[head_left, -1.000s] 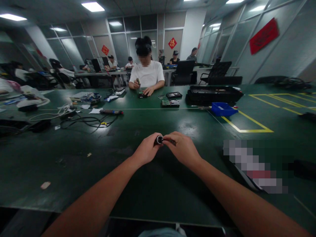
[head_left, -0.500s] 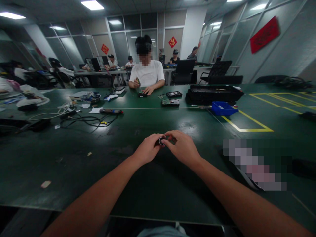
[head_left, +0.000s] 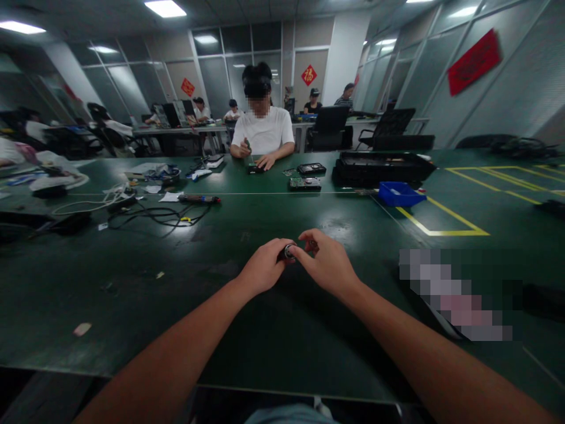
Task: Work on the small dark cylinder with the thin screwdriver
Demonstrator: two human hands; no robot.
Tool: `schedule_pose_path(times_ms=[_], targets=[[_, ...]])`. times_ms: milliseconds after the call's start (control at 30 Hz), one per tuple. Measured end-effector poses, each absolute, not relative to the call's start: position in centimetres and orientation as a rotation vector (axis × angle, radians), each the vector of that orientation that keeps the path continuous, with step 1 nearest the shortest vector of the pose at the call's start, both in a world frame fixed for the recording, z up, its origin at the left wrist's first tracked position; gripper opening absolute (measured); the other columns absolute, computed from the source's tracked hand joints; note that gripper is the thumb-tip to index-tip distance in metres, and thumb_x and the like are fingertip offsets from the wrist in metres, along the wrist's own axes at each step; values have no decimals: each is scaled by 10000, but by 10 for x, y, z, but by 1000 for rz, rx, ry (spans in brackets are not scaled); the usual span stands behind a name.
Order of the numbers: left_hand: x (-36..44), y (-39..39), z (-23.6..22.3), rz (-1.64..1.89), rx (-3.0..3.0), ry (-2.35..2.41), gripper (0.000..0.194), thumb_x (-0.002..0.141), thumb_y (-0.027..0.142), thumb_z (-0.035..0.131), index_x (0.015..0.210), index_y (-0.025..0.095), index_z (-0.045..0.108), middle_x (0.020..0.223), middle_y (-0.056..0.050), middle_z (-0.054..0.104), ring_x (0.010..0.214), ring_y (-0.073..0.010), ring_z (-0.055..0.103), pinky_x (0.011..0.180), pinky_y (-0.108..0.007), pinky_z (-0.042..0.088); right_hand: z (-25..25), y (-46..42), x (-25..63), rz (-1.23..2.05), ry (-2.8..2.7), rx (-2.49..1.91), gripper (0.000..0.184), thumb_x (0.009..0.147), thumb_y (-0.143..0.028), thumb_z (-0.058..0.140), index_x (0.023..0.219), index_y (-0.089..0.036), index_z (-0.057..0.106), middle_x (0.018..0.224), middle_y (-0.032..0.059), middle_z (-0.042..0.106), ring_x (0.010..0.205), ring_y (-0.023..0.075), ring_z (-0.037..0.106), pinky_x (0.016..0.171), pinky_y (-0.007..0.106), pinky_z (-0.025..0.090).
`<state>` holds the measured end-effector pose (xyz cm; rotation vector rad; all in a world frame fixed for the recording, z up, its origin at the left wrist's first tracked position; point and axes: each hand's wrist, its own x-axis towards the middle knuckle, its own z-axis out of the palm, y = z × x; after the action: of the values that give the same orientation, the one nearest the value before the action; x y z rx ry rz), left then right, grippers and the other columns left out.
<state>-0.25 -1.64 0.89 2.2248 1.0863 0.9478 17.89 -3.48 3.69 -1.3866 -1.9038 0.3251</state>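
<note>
Just ahead of me over the table, my left hand (head_left: 263,268) is closed around a small dark cylindrical piece with a silvery ring-shaped end (head_left: 289,251). Its far side is hidden by the fingers, and its kind is too small to tell. My right hand (head_left: 329,259) comes in from the other side, its thumb against the ring-shaped end. The index finger is lifted off and bent. A tiny brownish item (head_left: 312,245) shows among the curled right fingers; I cannot make out what it is.
The green table (head_left: 282,347) carries a black cable (head_left: 154,218) and a screwdriver-like tool (head_left: 198,199) at left. Ahead lie hard drives (head_left: 304,184), a black case (head_left: 382,169) and a blue bin (head_left: 401,194). A co-worker (head_left: 263,132) sits opposite, working with a tool.
My right index finger has lifted away from the small piece and the right hand opens slightly, while the thumb stays on the ring. My left hand has barely moved.
</note>
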Motion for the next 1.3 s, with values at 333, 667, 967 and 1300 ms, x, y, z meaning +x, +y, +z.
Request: schedule_pose_path(times_ms=[333,667,967,1300], targets=[[-10,-6,-1,1039,2164,1305,263,878,188,645,1137,233,651,1091,-45,686,996,-208,635,899,-355,499,46,-42,178,359,-1908,-1143,210,948,-316,568,1040,-196,714,985,68,668,858,185,631,742,321,493],[-10,-6,2,1010,2135,1403,309,852,180,678,1152,251,663,1082,-46,678,973,-217,637,888,-368,499,43,-45,181,502,-1477,-999,261,997,-392,498,1127,-209,631,858,33,695,707,155,638,635,295,516],[-10,-8,3,1047,2155,1330,315,861,176,671,1169,240,651,1118,-47,677,1012,-214,631,911,-360,490,38,-43,180,401,-1590,-1071,248,995,-375,509,1145,-212,621,909,51,729,756,174,674,699,324,525],[-10,-9,8,1045,2119,1397,291,862,190,675,1148,239,652,1120,-47,678,997,-217,635,890,-370,491,45,-43,181,310,-1598,-1171,200,969,-363,542,980,-197,653,830,47,726,710,175,668,659,304,497]])
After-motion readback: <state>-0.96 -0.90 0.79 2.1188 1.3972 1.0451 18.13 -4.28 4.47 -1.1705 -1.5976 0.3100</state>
